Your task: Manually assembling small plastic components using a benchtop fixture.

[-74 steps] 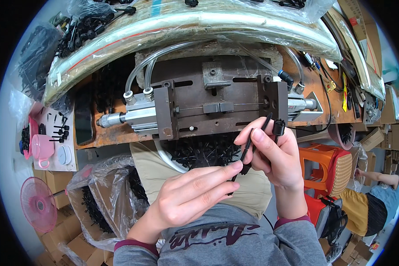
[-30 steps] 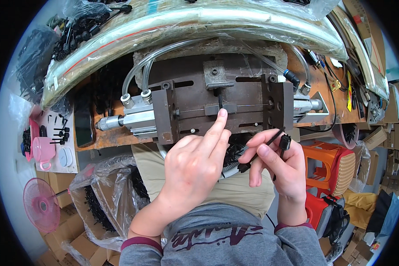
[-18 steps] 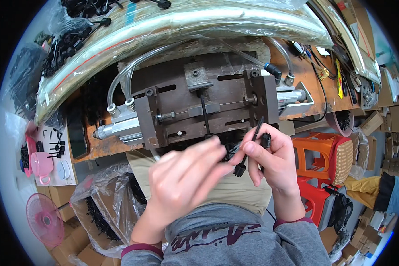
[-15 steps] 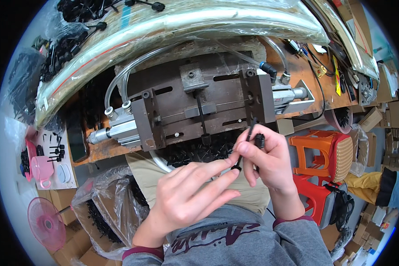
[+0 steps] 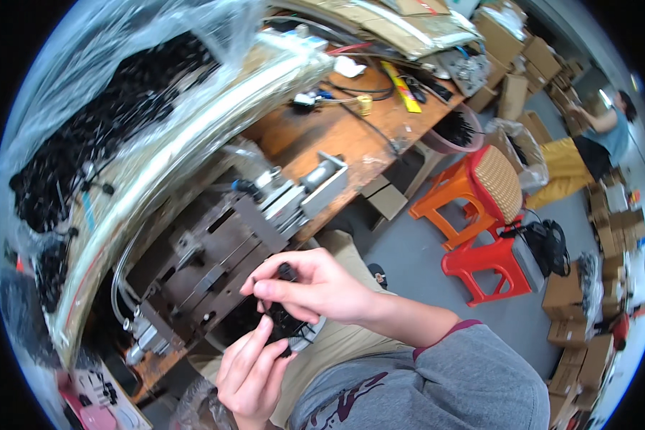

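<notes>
My right hand (image 5: 312, 287) pinches a thin black rod (image 5: 266, 307) between thumb and fingers. A short black knob (image 5: 287, 271) sticks up between the fingers of that hand. My left hand (image 5: 249, 376) is closed at the rod's lower end, where a dark tip shows by the fingertips. Just beyond both hands is a brown metal fixture (image 5: 229, 266) with a silver air cylinder at either end. Below the rod, a heap of black parts (image 5: 240, 324) lies at the fixture's near edge, partly hidden by my hands.
A wooden bench (image 5: 294, 140) bears cables and a yellow cutter (image 5: 401, 86). Plastic-wrapped lengths (image 5: 193, 143) and a bag of black parts (image 5: 100, 136) lie at left. Orange (image 5: 448, 204) and red (image 5: 491, 269) stools stand at right. Another person (image 5: 602, 136) is far right.
My view has swung to the right, so the fixture now sits lower left and the other person shows more fully. Both hands still have the black rod.
</notes>
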`<state>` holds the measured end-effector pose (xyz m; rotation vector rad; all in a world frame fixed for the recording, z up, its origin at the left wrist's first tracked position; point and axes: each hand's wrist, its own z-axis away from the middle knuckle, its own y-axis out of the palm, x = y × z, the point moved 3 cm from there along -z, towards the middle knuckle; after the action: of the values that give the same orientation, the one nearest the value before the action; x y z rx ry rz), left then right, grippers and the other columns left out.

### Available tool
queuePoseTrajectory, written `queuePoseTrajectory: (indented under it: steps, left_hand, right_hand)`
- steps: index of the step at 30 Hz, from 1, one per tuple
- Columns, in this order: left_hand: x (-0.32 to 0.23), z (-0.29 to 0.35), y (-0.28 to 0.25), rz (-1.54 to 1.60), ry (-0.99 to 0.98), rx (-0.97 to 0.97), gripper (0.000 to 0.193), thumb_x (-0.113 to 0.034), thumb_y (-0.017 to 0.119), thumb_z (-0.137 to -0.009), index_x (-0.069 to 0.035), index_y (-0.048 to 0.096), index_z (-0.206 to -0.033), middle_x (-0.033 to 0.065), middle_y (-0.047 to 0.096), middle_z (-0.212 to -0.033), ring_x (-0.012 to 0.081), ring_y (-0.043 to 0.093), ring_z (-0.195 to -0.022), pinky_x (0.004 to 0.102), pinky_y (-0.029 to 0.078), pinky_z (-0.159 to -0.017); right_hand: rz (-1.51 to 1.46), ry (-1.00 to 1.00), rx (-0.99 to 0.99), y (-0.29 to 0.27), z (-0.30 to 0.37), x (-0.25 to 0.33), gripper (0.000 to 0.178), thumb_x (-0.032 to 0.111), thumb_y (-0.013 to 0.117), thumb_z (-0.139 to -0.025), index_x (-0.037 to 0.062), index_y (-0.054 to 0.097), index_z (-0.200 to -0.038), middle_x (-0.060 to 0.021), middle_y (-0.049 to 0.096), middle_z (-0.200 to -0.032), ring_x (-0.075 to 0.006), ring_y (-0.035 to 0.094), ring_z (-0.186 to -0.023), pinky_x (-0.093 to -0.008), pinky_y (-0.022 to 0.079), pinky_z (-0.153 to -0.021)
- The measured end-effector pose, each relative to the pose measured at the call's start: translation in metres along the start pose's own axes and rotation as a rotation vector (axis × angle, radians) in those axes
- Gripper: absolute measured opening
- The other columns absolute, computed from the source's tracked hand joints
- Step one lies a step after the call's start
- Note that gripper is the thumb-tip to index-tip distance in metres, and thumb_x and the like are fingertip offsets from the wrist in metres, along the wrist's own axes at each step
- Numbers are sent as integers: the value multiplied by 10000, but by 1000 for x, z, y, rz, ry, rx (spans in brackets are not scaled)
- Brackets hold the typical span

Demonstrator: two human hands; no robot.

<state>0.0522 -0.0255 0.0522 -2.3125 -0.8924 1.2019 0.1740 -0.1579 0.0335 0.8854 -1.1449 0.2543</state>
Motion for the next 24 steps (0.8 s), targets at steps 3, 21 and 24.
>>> queuePoseTrajectory:
  steps: [3, 21, 24]
  left_hand:
    - [-4, 7, -2, -56, -1, -23, 323, -21, 832, -633, 55, 695, -916, 231, 691, -1163, 342, 679, -977, 390, 541, -851]
    - [-12, 12, 1, -206, 46, 8, 264, 85, 748, -734, 85, 669, -986, 223, 653, -1240, 336, 649, -1032, 397, 527, -899]
    - [-9, 13, -4, -226, 39, 10, 269, 81, 739, -757, 77, 665, -1015, 222, 635, -1266, 341, 634, -1062, 402, 517, -912]
  right_hand:
    - [-61, -54, 48, 5, -1, -1, 229, 175, 647, -986, -28, 670, -1090, -66, 691, -903, -6, 452, -452, -177, 323, -412]
    - [111, -232, -97, 6, 14, -12, 250, 251, 607, -1007, 23, 642, -1106, 13, 581, -855, -29, 498, -738, -205, 414, -651]
    - [-36, -258, -39, -2, 18, -8, 316, 268, 492, -1050, 9, 633, -1165, -10, 571, -850, -47, 484, -688, -209, 408, -631]
